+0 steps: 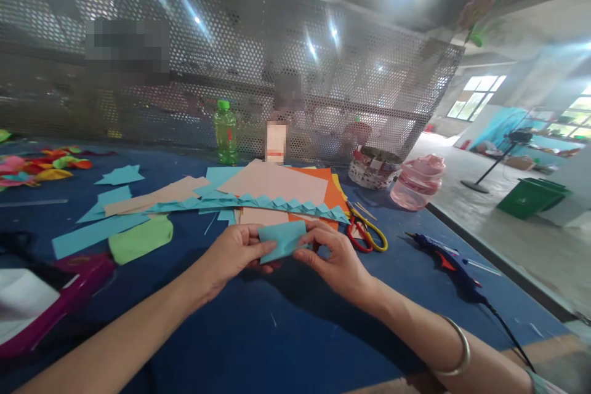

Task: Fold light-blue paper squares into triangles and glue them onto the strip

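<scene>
A small piece of light blue paper is held up between my two hands, above the front middle of the table. My left hand pinches its left side, thumb on the face toward me. On its right edge, my right hand closes with thumb and fingertips. Just behind lies a long blue folded-paper strip with a zigzag of points. It rests over stacked pink paper and orange paper. Scissors with red and yellow handles lie beyond my right hand.
A glue gun lies at right, its cord running off the front. Behind stand a green bottle, a round basket and a pink jug. Blue and green paper pieces and a magenta object are at left.
</scene>
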`<state>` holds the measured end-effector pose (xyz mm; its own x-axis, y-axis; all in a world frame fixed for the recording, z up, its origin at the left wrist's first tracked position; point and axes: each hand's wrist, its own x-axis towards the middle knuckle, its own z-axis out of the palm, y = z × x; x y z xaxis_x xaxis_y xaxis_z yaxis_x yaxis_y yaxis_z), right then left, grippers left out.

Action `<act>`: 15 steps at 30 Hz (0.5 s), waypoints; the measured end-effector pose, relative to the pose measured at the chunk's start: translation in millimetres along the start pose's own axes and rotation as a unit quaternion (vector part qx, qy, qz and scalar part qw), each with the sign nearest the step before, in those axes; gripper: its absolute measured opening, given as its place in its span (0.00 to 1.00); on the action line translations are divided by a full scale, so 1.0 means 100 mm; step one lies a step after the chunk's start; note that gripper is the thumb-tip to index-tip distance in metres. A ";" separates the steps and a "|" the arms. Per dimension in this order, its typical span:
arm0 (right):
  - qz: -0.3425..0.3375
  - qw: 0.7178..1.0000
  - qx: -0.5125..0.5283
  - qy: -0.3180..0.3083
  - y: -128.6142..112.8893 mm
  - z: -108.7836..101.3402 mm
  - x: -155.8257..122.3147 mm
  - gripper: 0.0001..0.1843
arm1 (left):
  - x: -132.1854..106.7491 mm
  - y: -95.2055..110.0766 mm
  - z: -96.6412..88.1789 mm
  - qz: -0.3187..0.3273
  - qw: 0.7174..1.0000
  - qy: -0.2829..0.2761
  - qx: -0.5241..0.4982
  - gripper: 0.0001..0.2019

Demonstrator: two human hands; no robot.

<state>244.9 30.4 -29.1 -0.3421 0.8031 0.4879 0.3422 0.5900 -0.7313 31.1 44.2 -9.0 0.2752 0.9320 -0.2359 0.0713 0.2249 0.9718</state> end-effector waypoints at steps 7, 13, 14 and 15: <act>0.153 0.982 0.086 0.064 0.03 0.04 0.00 0.16 | -0.02 -0.05 0.05 0.002 0.996 -0.085 0.018 0.17; 0.167 0.978 0.069 0.099 0.05 0.03 0.01 0.17 | -0.06 -0.03 0.08 0.030 0.994 -0.106 -0.026 0.15; 0.164 0.979 0.064 0.103 0.05 0.03 0.01 0.17 | -0.07 -0.01 0.08 0.031 0.993 -0.103 -0.040 0.16; 0.159 0.980 0.059 0.106 0.05 0.03 0.02 0.17 | -0.09 0.01 0.09 0.031 0.993 -0.100 -0.055 0.17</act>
<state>243.6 34.1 -32.8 -0.0419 0.9514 0.3052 0.2934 0.3037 -0.9065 37.5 33.8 -6.4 0.4618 0.8722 -0.1611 -0.0529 0.2084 0.9766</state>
